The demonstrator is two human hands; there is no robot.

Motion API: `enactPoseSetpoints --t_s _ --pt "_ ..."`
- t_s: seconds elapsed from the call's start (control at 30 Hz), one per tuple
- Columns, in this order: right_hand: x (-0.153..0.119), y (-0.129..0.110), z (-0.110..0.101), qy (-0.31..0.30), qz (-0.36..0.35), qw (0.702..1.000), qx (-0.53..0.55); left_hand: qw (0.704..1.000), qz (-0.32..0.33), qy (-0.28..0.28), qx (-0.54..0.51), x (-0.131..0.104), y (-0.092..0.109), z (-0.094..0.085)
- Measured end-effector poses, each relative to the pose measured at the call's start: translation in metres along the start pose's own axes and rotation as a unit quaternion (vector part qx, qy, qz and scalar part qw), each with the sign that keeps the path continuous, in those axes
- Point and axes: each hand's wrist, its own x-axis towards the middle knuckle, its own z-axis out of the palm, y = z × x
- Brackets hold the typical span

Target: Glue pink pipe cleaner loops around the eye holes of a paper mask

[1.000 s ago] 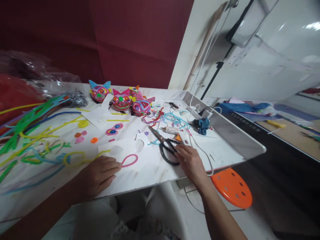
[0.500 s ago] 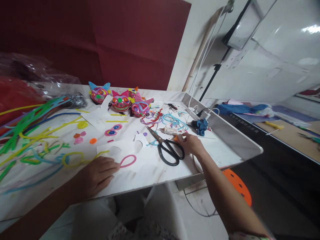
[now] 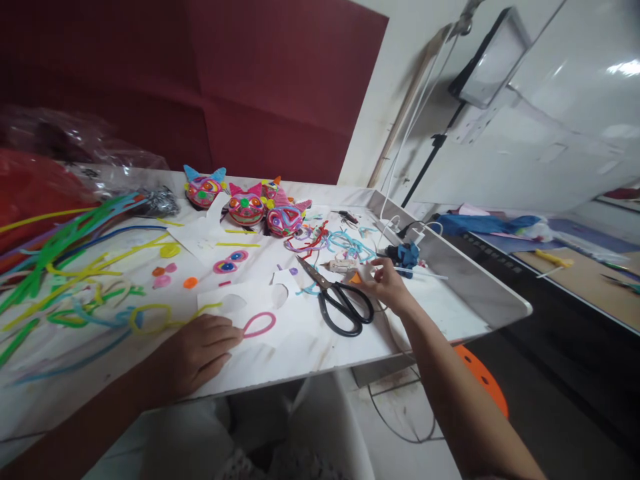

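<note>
My left hand [image 3: 207,353] rests low on the table, closed, with the end of a pink pipe-cleaner loop [image 3: 264,325] pinched at its fingertips. Under the loop lies white paper [image 3: 280,333] with cut-out holes. Farther right, my right hand [image 3: 387,287] is closed around a hot glue gun [image 3: 343,265]; its pale front and orange trigger show left of the fingers, and a thin glue stick [image 3: 430,273] sticks out on the right. Black-handled scissors [image 3: 344,310] lie between both hands, blades pointing away to the left.
Several colourful animal heads [image 3: 246,205] stand at the back. Loose pipe cleaners [image 3: 70,253] cover the left side, and blue and red scraps [image 3: 350,243] lie beyond the scissors. Orange felt discs [image 3: 190,283] and a blue-pink eye piece [image 3: 231,262] lie mid-table. A grey raised edge [image 3: 450,273] bounds the right.
My right hand has shifted slightly at the glue gun, and the glue stick behind it shows more plainly. My left hand keeps the pink loop in place. The view has moved slightly.
</note>
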Motion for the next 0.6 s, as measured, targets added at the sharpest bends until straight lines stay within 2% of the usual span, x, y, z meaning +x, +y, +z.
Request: enactPoseSetpoints --t_s 0.13,0.33,0.6 --pt "0.002 -0.005 0.002 0.049 -0.016 0.997 0.053 1.0 0.005 0.004 0.002 0.001 0.002 -0.001" --pt "0.006 -0.019 -0.009 0.141 -0.044 0.985 0.092 1.0 0.004 0.005 0.002 0.003 0.001 -0.002" --pt "0.022 -0.034 -0.02 0.186 -0.075 0.968 0.15 1.0 0.002 0.008 -0.01 0.001 0.001 -0.001"
